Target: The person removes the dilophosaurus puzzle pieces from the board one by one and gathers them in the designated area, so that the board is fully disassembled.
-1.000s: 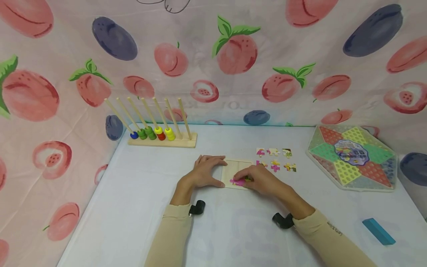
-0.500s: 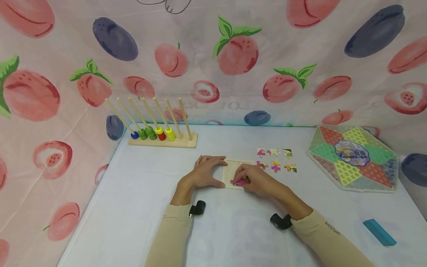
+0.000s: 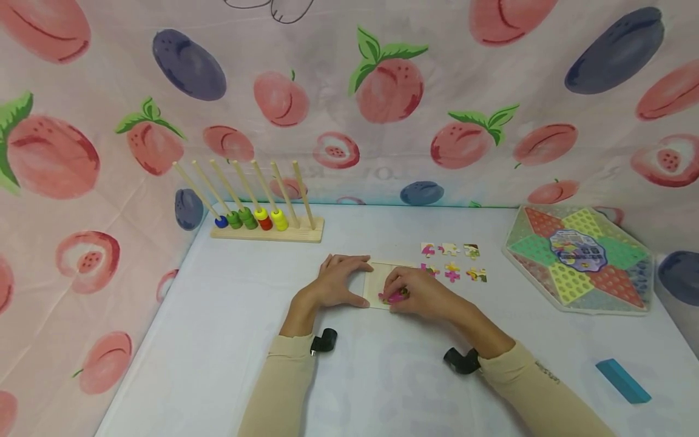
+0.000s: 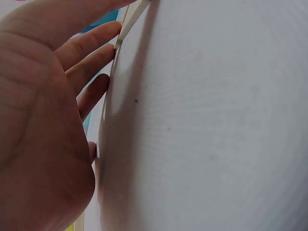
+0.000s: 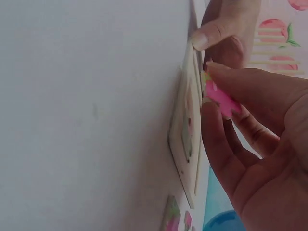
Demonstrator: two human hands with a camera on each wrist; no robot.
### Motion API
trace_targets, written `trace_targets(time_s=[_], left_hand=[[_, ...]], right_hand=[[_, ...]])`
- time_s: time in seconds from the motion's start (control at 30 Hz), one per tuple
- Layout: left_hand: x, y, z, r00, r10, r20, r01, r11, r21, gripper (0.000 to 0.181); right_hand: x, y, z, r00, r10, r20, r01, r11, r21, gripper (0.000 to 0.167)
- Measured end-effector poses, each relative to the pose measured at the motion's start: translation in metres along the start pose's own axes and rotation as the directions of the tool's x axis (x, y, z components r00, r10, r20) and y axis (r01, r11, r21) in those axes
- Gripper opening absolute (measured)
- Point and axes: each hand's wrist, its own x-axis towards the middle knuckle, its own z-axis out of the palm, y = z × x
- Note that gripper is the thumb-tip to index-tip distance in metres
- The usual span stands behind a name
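My right hand (image 3: 422, 294) pinches a pink puzzle piece (image 5: 222, 98) between thumb and fingers, over a small wooden puzzle tray (image 3: 374, 279). Another piece (image 5: 188, 142) lies flat in the tray, seen at a slant in the right wrist view; its picture is hard to read. Along the tray's left side, my left hand (image 3: 340, 281) touches the edge, index finger near the far corner and thumb near the close one. The left wrist view shows its fingers (image 4: 91, 43) fairly straight against the rim. The right hand hides the tray's right part.
Several loose puzzle pieces (image 3: 451, 267) lie in two rows beyond the tray's right side. A wooden bead rack (image 3: 266, 233) with upright rods stands at the back left. A hexagonal game box (image 3: 579, 258) lies at the right, a blue block (image 3: 623, 380) nearer the front.
My right hand has shifted slightly left over the tray, and the pink piece in its fingers has turned a little. The left hand keeps its place at the tray's edge.
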Motion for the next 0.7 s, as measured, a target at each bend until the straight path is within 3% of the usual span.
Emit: trace_targets(time_s=[0.27,0.57,0.7], left_hand=[[0.001,-0.001,0.001,1.0,0.005,0.003,-0.005,1.0,0.004,0.071],[0.001,-0.003,0.002,1.0,0.013,0.006,-0.013,1.0,0.01,0.073],[0.001,-0.004,0.002,1.0,0.013,-0.003,-0.013,1.0,0.016,0.073]], right_hand=[[-0.011,0.003,-0.023,0.997,0.03,-0.077,-0.027,0.999,0.04,0.016],[-0.044,0.02,-0.054,0.976,0.105,-0.191,-0.106,0.994,0.004,0.019],[-0.06,0.028,-0.066,0.966,0.154,-0.207,-0.157,0.988,0.004,0.02]])
